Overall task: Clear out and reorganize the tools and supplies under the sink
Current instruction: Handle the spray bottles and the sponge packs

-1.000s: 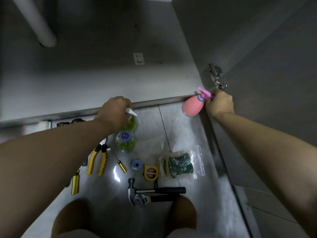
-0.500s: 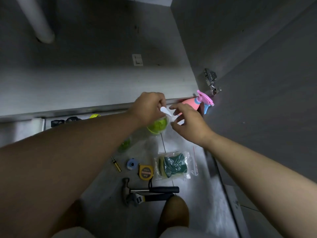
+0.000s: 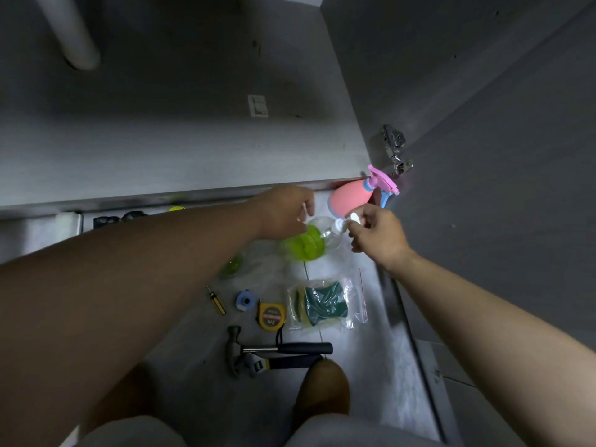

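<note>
My left hand grips a clear bottle of green liquid, held tilted above the floor in front of the cabinet. My right hand pinches the bottle's white cap. A pink spray bottle stands on the floor by the cabinet's right corner, just behind my hands. A second green bottle lies partly hidden under my left forearm. The cabinet floor under the sink is bare.
On the tiles lie a bag of green sponges, a yellow tape measure, a blue tape roll, a small screwdriver, a hammer and a wrench. A white drain pipe hangs at the back left. A door hinge sits at right.
My right hand let go of the pink spray bottle and came to the green bottle's cap. My left hand carried the green bottle up and to the right.
</note>
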A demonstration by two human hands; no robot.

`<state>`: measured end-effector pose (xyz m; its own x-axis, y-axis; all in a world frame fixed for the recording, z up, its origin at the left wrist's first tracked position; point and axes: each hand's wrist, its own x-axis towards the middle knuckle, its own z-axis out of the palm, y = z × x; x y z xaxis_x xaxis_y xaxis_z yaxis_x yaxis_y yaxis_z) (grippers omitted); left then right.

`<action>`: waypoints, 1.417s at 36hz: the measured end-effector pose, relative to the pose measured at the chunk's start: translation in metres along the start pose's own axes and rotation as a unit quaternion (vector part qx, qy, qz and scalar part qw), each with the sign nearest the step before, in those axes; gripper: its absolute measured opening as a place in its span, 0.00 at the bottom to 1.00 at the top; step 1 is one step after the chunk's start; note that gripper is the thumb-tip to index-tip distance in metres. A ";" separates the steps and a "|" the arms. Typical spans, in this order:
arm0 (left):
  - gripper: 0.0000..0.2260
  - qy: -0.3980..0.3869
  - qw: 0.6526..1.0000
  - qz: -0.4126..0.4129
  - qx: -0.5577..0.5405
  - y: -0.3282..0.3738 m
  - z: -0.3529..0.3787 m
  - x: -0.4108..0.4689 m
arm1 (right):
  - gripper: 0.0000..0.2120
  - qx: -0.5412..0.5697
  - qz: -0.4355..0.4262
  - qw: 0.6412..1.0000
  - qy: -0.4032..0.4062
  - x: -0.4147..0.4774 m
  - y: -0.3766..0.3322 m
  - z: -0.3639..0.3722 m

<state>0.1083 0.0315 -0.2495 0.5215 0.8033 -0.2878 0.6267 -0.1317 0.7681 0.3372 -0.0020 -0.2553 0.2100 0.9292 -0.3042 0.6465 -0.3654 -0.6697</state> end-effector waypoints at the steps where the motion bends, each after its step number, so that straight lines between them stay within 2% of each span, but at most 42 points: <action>1: 0.10 -0.006 0.999 -0.008 0.034 -0.005 -0.005 -0.004 | 0.05 -0.003 0.008 1.000 0.005 0.002 0.003 -0.001; 5: 0.15 -0.081 0.984 -0.080 0.139 -0.025 -0.021 -0.026 | 0.04 0.008 0.043 0.998 0.036 0.012 0.016 -0.002; 9: 0.27 -0.154 0.959 -0.154 0.179 -0.036 -0.028 -0.039 | 0.03 0.018 0.096 0.989 0.111 0.028 0.031 -0.002; 11: 0.29 -0.172 0.949 -0.173 0.201 -0.039 -0.030 -0.043 | 0.04 0.021 0.127 0.982 0.137 0.034 0.037 -0.003; 14: 0.27 -0.186 0.941 -0.197 0.204 -0.041 -0.032 -0.048 | 0.06 0.034 0.159 0.972 0.170 0.038 0.043 -0.004; 16: 0.24 -0.186 0.942 -0.203 0.193 -0.040 -0.031 -0.047 | 0.03 0.031 0.170 0.967 0.187 0.040 0.044 -0.005; 19: 0.20 -0.177 0.947 -0.209 0.170 -0.040 -0.028 -0.045 | 0.12 0.030 0.186 0.964 0.189 0.041 0.047 -0.008; 22: 0.17 -0.172 0.949 -0.199 0.174 -0.036 -0.025 -0.041 | 0.13 0.020 0.192 0.963 0.190 0.040 0.052 -0.011; 26: 0.13 -0.137 0.957 -0.160 0.198 -0.029 -0.024 -0.039 | 0.11 -0.020 0.183 0.967 0.177 0.034 0.050 -0.015; 28: 0.13 -0.102 0.964 -0.141 0.203 -0.027 -0.025 -0.039 | 0.14 -0.148 0.169 0.963 0.152 0.026 0.042 -0.017; 30: 0.13 -0.067 0.971 -0.132 0.190 -0.024 -0.026 -0.037 | 0.20 -0.290 0.141 0.936 0.141 0.016 0.030 -0.017; 32: 0.13 -0.045 0.976 -0.130 0.169 -0.020 -0.025 -0.034 | 0.24 -0.352 0.087 0.920 0.150 0.009 0.018 -0.017; 35: 0.13 -0.012 0.982 -0.130 0.136 -0.016 -0.023 -0.029 | 0.23 -0.326 -0.030 0.938 0.110 0.004 0.002 -0.012; 38: 0.12 0.027 0.987 -0.125 0.101 -0.012 -0.019 -0.022 | 0.21 -0.220 -0.105 0.969 -0.045 -0.002 -0.013 0.006; 40: 0.14 0.050 0.988 -0.126 0.077 -0.009 -0.017 -0.017 | 0.29 -0.196 -0.120 0.962 -0.150 -0.010 -0.018 0.024; 42: 0.17 0.075 0.988 -0.123 0.064 -0.004 -0.015 -0.011 | 0.39 -0.197 -0.116 0.954 -0.194 -0.014 -0.018 0.043; 44: 0.18 0.098 0.987 -0.121 0.045 0.001 -0.014 -0.006 | 0.42 -0.184 -0.111 0.963 -0.165 -0.013 -0.017 0.058; 48: 0.18 0.133 0.985 -0.111 0.003 0.008 -0.010 0.003 | 0.36 -0.177 -0.103 0.977 -0.064 -0.007 -0.015 0.068; 51: 0.17 0.147 0.982 -0.105 -0.052 0.009 -0.009 0.008 | 0.33 -0.182 -0.095 0.977 -0.048 0.004 -0.010 0.062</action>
<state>0.1127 0.0417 -0.2398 0.1882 0.9411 -0.2809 0.6326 0.1026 0.7677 0.2860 0.0022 -0.2922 0.0014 0.9623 -0.2722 0.8894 -0.1256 -0.4396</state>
